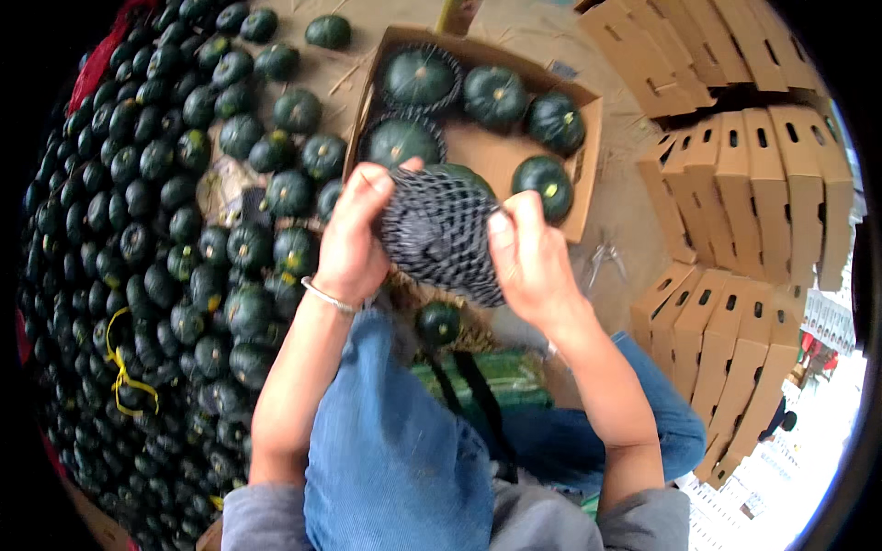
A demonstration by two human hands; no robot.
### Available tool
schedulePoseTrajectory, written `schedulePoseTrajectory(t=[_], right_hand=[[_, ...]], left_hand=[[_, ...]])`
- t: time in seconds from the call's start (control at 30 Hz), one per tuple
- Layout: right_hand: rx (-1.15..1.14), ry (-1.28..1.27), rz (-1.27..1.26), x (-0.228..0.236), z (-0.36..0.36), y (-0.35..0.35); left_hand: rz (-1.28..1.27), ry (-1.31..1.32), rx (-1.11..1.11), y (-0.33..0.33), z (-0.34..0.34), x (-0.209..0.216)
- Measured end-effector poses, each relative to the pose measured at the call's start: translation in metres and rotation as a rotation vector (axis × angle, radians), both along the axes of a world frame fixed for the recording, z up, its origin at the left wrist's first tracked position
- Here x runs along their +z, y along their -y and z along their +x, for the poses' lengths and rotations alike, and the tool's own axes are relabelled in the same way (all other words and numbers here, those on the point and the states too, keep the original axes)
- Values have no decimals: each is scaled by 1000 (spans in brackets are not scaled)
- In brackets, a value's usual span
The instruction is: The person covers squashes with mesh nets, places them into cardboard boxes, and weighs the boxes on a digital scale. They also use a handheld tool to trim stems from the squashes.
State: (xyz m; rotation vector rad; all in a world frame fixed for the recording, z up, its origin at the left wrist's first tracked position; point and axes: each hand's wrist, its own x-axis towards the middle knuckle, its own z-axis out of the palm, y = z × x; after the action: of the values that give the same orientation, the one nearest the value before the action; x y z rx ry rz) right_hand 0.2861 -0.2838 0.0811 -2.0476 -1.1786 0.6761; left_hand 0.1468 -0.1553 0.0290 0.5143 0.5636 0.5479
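Note:
Between my hands is a round dark green squash [471, 174], mostly covered by a black foam net sleeve [439, 230]. My left hand [354, 241] pinches the sleeve's left side. On the other side my right hand [536, 262] grips its edge, thumb on top. The net looks stretched between them, above the near edge of an open cardboard box [487, 154]. Inside the box, two squashes at the left wear black nets, such as the netted squash [419, 79] at the far corner. Three others, like the bare squash [494, 97], show no net.
A large heap of dark green squashes [138, 243] fills the left side, with a yellow ribbon [121, 367] on it. Stacked folded cardboard boxes [749, 188] stand at the right. Near my knees lie a single squash [438, 322] and a green bundle with a black strap [514, 378].

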Motion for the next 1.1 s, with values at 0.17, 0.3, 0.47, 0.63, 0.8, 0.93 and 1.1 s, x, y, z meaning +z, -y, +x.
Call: schedulePoseTrajectory(t=[0.17,0.3,0.47,0.63,0.8,0.93,1.1], right_hand=[[42,-110,56,7,5,-23],[3,-864,198,-33,16,-33],[44,-786,241,-25,6,-30],[70,-868,104,-30,-6,-14],[173,-952,181,-24,4,-13],[308,12,169,5,-17,-9],[263,138,39,0,-45,-23]], left_hand=[[-123,-2,22,-3,-18,-8],[-548,290,-63,6,-28,12],[-788,396,-410,19,-55,-11],[180,-42,-10,23,-41,0],[-197,95,-5,22,-43,16],[303,-149,48,26,-44,23],[737,-399,-138,27,-41,15]])
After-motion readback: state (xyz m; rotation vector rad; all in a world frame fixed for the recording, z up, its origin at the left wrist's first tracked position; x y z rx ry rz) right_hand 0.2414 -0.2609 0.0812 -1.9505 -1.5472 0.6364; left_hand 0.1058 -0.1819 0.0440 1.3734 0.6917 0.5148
